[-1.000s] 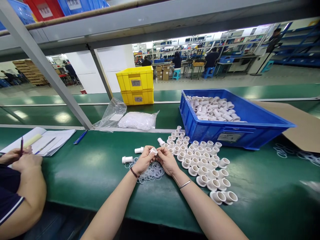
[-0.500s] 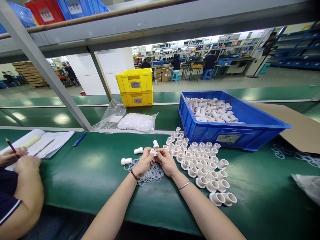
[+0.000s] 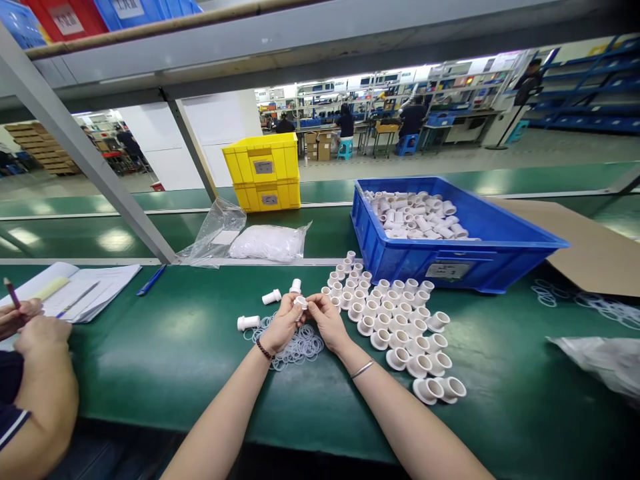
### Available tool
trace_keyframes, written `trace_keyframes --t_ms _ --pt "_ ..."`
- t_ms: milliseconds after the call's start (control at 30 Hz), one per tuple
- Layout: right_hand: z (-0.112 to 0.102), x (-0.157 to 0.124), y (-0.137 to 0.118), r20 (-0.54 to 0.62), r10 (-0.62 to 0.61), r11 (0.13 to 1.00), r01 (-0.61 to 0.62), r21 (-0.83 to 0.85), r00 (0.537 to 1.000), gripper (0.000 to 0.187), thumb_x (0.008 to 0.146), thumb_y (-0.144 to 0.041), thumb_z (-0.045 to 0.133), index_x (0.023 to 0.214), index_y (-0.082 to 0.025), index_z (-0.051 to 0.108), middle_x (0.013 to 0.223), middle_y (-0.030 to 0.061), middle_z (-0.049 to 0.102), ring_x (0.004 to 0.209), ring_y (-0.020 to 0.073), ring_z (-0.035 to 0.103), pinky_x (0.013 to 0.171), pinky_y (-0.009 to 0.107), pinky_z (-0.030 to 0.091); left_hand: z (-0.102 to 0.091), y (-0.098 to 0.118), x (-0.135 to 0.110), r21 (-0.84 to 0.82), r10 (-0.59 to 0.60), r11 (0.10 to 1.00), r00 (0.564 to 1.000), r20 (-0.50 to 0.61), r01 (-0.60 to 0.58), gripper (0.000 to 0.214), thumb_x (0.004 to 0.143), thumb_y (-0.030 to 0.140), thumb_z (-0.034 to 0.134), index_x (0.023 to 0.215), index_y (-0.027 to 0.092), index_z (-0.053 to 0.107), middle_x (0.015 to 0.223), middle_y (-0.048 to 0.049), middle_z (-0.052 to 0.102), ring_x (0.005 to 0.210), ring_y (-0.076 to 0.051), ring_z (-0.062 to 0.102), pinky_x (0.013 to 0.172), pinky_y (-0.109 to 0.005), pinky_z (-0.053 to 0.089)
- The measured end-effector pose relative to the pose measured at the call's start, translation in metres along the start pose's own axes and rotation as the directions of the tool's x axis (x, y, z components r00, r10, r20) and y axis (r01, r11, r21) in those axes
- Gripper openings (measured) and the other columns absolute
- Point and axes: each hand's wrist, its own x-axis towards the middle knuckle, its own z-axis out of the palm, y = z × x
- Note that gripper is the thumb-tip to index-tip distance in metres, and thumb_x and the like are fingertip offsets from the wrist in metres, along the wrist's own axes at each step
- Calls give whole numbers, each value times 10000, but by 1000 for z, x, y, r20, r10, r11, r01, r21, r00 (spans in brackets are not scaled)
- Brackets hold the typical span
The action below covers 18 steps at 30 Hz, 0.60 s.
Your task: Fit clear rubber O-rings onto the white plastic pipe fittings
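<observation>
Currently, a small white fitting [image 3: 301, 302] is held up between the two hands, its pale rim showing above the fingers. It is clasped by the left grip [image 3: 283, 327], at the thumb and fingertips, while its right edge is pinched by the fingertips of the right grip [image 3: 327, 325]; whether a ring is caught there too is too small to be told. Below the hands, a pile of translucent rings [image 3: 300, 349] is spread on the green tabletop [image 3: 165, 360]. Just beyond and to the left, three loose fittings [image 3: 249, 323] are seen, two of them laid on their sides and one partly hidden by the left fingers. To the right, many flanged fittings [image 3: 399, 323] are stood close together in rows. Behind these, a blue bin [image 3: 400, 261] is partly filled with similar white pieces [image 3: 415, 215]. Farther back, a bag of white material [image 3: 270, 242] is placed near two stacked yellow crates [image 3: 263, 160]. At the far left, a pencil [image 3: 12, 295] is held by a co-worker's hand [image 3: 30, 310] beside an open notebook [image 3: 95, 308].
</observation>
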Motion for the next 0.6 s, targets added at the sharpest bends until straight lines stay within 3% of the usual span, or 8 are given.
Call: trace_keyframes --t_ms 600 --pt "-1 0 1 28 -57 997 58 -58 998 257 805 -427 627 884 -208 519 684 -16 582 598 140 587 606 305 521 -2 3 1 16 -17 1000 1000 -2 17 385 797 426 643 987 178 418 787 20 436 631 -65 420 573 -201 304"
